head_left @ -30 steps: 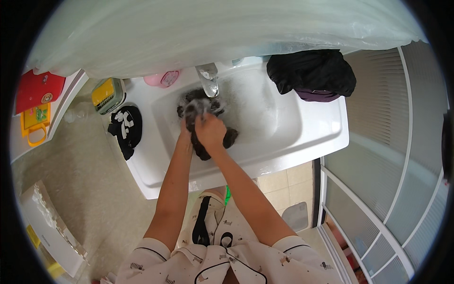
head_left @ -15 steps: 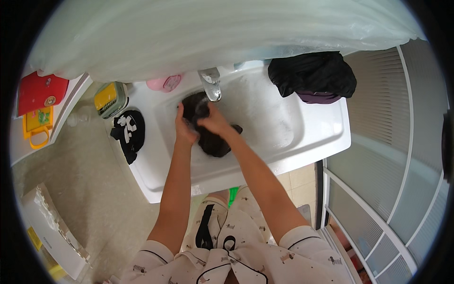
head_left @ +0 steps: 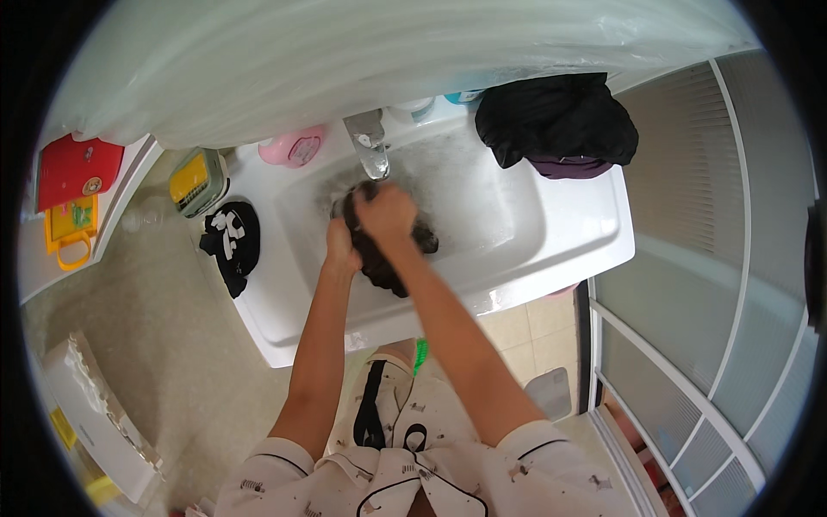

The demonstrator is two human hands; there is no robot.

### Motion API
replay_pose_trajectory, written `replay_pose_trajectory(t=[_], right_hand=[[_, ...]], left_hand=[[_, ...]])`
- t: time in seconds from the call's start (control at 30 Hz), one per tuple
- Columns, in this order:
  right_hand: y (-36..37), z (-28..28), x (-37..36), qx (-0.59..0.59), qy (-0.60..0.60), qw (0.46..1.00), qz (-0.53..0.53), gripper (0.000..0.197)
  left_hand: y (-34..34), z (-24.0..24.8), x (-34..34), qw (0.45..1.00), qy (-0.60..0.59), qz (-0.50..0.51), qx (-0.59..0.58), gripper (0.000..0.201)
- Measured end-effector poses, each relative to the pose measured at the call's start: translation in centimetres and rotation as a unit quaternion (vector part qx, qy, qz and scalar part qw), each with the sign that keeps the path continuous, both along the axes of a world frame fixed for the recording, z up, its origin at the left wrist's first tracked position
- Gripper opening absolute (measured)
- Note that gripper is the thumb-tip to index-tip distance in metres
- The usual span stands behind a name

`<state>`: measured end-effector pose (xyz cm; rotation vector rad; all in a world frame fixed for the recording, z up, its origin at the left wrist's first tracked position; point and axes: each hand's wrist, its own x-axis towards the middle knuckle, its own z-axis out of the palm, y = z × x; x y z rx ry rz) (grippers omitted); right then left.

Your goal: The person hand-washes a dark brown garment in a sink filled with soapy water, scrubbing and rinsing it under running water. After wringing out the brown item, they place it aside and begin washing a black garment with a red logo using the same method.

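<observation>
- A white sink [head_left: 551, 258] fills the middle of the view, its basin wet and soapy.
- A heap of black clothing [head_left: 556, 121] lies on the sink's far right corner, with a dark purple piece just under it.
- A dark wet garment [head_left: 388, 263] sits in the basin, just below the metal tap [head_left: 369, 142], bunched between both hands.
- A black cloth with white print [head_left: 231, 246] hangs over the sink's left rim, well apart from the hands.
- The right hand [head_left: 386, 211] lies on top of the garment, its fingers curled shut on the fabric.
- The left hand [head_left: 341, 246] presses against the garment's left side, fingers clamped into it.
- A yellow and green box [head_left: 196, 179] stands at the sink's far left corner.
- A pink round container [head_left: 295, 146] sits left of the tap.
</observation>
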<state>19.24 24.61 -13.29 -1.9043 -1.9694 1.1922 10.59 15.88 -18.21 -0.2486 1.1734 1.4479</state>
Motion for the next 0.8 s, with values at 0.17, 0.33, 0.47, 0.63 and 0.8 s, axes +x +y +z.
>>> replay_pose_trajectory(t=[0.17,0.33,0.47,0.63,0.8], right_hand=[[3.2,-4.8,7.3,0.073,0.077,0.989,0.098,0.054],[3.3,-6.3,6.1,-0.015,-0.056,0.994,0.091,0.068],[-2.0,-3.9,4.3,0.035,0.345,0.929,0.133,0.057],[-9.0,5.1,1.9,0.098,0.215,0.970,0.059,0.036],[-5.8,2.2,1.0,0.167,0.107,0.980,0.022,0.021]], left_hand=[[0.2,3.7,-0.5,0.996,0.010,-0.062,-0.069,0.033],[1.8,2.1,-0.4,1.000,-0.006,0.001,-0.022,0.040],[2.8,0.9,-2.2,0.995,-0.084,-0.040,-0.034,0.045],[0.3,3.6,-0.2,0.993,0.042,-0.095,0.047,0.036],[-0.6,-0.9,-1.2,0.982,0.145,-0.112,-0.042,0.026]])
